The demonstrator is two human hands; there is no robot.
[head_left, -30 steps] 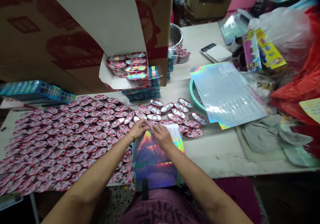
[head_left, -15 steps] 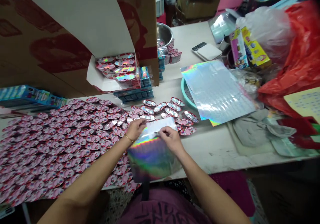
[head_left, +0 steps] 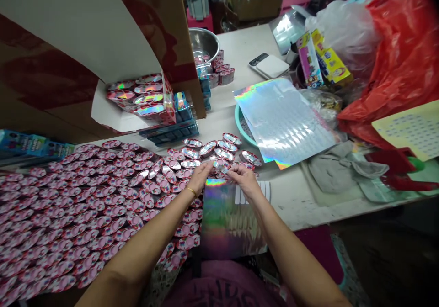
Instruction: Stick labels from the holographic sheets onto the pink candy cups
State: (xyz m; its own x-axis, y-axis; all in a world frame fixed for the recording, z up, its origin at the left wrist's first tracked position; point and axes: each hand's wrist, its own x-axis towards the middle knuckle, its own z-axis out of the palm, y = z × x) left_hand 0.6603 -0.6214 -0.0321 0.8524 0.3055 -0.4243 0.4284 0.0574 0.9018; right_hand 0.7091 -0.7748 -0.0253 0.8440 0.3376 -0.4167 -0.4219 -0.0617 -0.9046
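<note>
My left hand [head_left: 202, 175] and my right hand [head_left: 245, 180] are close together above the table, fingers pinched. Between them is a small shiny sticker [head_left: 221, 166], each hand seeming to hold one end; its outline blends with the packs behind. Below lies a rainbow-sheened sticker sheet [head_left: 233, 224], with pale blank strips at its upper right where stickers are gone. Just beyond my fingers, several small oval packs [head_left: 224, 155] show silvery tops. To the left, many oval packs with pink round centres [head_left: 99, 202] stand in tight rows.
A large cardboard box [head_left: 185, 37] rises at the back left, with a white carton [head_left: 99, 108] of silver-topped packs before it. More shiny sheets [head_left: 288, 124] cover a turquoise basin [head_left: 239, 117]. A scale [head_left: 272, 66], grey cloth [head_left: 331, 167] and red bag [head_left: 404, 46] are rightward.
My hands have lifted off the sheet and moved slightly forward, with the sticker between them. The sheet now lies lower and further right, its blank strips showing. The whole view has shifted too.
</note>
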